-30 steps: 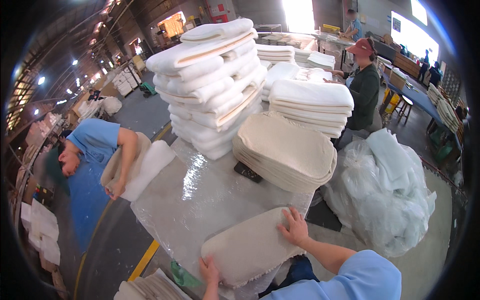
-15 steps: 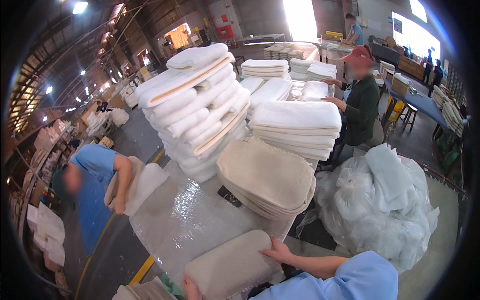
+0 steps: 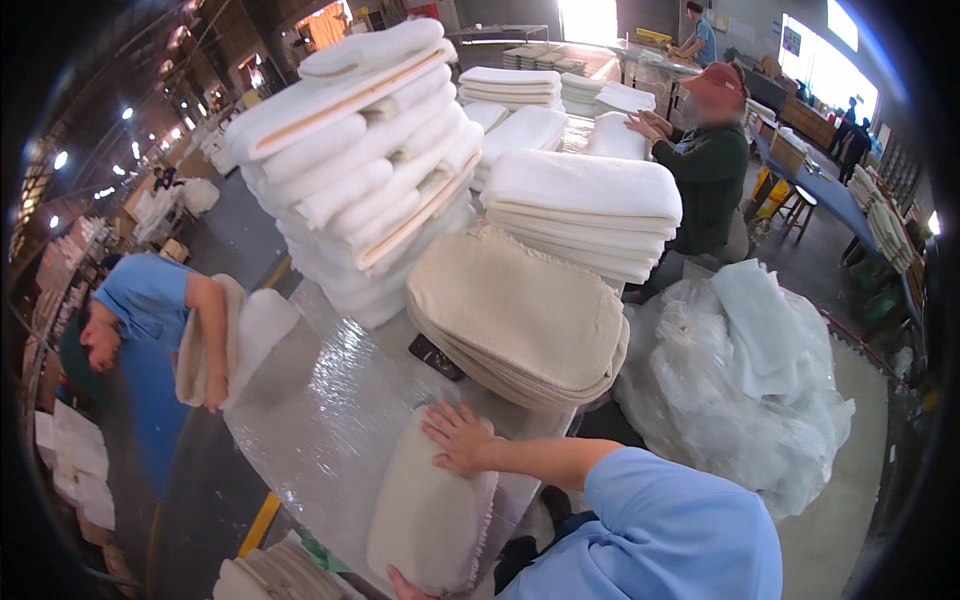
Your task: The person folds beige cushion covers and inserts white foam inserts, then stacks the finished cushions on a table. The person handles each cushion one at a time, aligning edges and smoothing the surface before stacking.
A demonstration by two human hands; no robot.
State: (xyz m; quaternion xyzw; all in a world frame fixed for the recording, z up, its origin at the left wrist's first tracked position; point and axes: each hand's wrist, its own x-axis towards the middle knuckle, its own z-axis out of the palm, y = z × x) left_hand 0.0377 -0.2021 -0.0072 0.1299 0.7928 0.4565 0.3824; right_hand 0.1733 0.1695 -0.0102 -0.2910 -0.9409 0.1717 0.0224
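A folded beige fabric pad (image 3: 420, 510) with a frayed edge lies on the plastic-covered table (image 3: 290, 420) right before me. My right hand (image 3: 458, 440) rests flat on its far end, fingers spread. At the near end, my left hand (image 3: 408, 586) has a thumb or finger over the edge; most of that hand is cut off by the frame. Just beyond sits a stack of beige folded pads (image 3: 520, 310), with a small dark flat object (image 3: 436, 356) beside it.
Tall white padding stack (image 3: 360, 170) stands at far left, a lower white stack (image 3: 585, 205) behind the beige one. Bulging clear plastic bags (image 3: 740, 380) lie right. One co-worker (image 3: 150, 310) handles fabric at left; another (image 3: 705, 170) works at far right. More fabric (image 3: 280, 572) sits lower left.
The beige pad has turned from lying crosswise to pointing away from me. My right hand has gone from gripping its right end to lying flat on top. The view has shifted.
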